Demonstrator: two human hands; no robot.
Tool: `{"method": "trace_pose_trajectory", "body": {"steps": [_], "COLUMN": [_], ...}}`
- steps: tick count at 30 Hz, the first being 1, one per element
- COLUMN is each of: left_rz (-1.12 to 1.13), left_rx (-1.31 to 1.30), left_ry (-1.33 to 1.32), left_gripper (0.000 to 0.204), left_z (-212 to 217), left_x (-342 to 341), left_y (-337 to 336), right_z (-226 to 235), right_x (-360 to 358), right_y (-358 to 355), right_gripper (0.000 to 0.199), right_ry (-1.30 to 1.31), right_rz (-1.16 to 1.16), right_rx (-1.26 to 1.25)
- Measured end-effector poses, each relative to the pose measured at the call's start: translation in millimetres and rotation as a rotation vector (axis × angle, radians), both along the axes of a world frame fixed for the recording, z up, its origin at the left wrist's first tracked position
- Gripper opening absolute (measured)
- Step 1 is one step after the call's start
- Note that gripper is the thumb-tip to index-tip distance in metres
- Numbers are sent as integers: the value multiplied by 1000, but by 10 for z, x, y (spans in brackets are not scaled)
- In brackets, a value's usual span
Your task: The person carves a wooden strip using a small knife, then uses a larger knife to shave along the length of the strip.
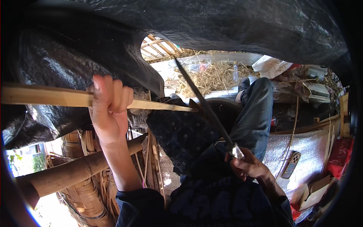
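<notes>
A long, pale strip of split bamboo or wood (pixel 45 95) runs in from the left edge. My left hand (pixel 111 104) is raised and closed in a fist around it. Its tapered end lies over a dark patterned cloth (pixel 174 130) draped across my left leg. My right hand (pixel 247 164), low and right of the middle, grips the handle of a long knife (pixel 204 104). The dark, narrow blade points up and away to the left. In this view it passes close to the strip's end; whether they touch I cannot tell.
Black plastic sheeting (pixel 234 26) hangs overhead and at left. A thick bamboo pole (pixel 83 166) and woven baskets (pixel 85 196) are at lower left. Straw (pixel 208 77) and a clear bottle (pixel 235 72) lie beyond my feet. A phone (pixel 292 165) and cardboard box (pixel 314 193) are at right.
</notes>
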State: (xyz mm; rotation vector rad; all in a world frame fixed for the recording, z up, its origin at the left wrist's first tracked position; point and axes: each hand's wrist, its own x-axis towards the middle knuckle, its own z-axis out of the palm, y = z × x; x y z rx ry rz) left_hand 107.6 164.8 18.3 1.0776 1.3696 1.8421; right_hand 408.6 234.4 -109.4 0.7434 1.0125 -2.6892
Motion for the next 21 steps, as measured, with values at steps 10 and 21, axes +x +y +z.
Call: {"method": "trace_pose_trajectory", "body": {"steps": [10, 21], "left_rz": [-125, -101], "left_rx": [134, 84], "left_ry": [-125, -227], "left_gripper": [39, 40], "left_z": [-46, -42], "left_x": [-126, -93], "left_y": [-175, -287], "right_z": [-273, -99], "right_x": [-353, -525], "right_y": [-70, -17], "right_gripper": [38, 35], "right_ry": [22, -12], "right_rz": [102, 237], "right_rx": [830, 552]}}
